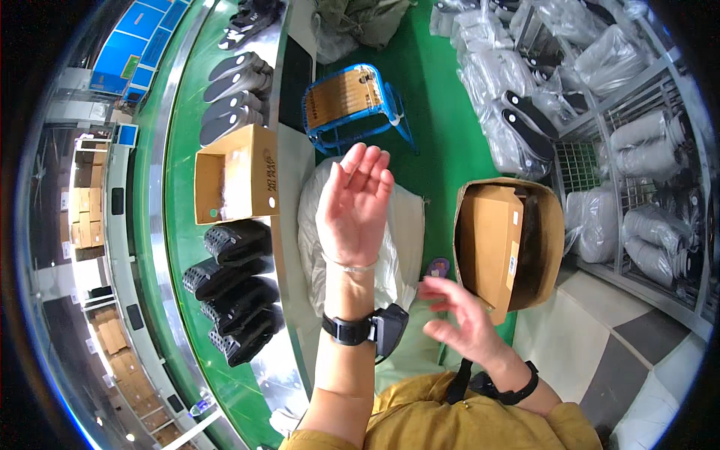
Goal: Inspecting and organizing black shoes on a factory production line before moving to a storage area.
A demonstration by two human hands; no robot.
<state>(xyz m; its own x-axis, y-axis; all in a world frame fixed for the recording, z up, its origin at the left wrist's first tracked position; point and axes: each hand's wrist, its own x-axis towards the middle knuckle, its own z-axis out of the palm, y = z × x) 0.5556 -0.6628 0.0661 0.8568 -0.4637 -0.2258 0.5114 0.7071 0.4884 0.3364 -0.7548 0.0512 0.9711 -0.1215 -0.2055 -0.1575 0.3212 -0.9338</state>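
Observation:
My left hand (355,206) is raised in the middle with the palm up and the fingers stretched out, and nothing lies in it. A white plastic-covered bundle (315,217) lies below this hand, apart from it. To the lower right, my right hand (466,321) is held with fingers spread and holds nothing. Closest to it is a large brown carton (551,255) with a smaller cardboard box (487,240) inside. Left of my left hand, an open cardboard box (259,172) sits at the edge of the green conveyor (169,187).
Black shoe-like pieces (236,292) and grey-soled shoes (236,82) line the conveyor's edge. A blue-framed stool (345,97) stands ahead on the green floor. At right, a metal rack (611,150) holds shoes in clear plastic bags (517,135). A purple slipper (437,268) shows beside the carton.

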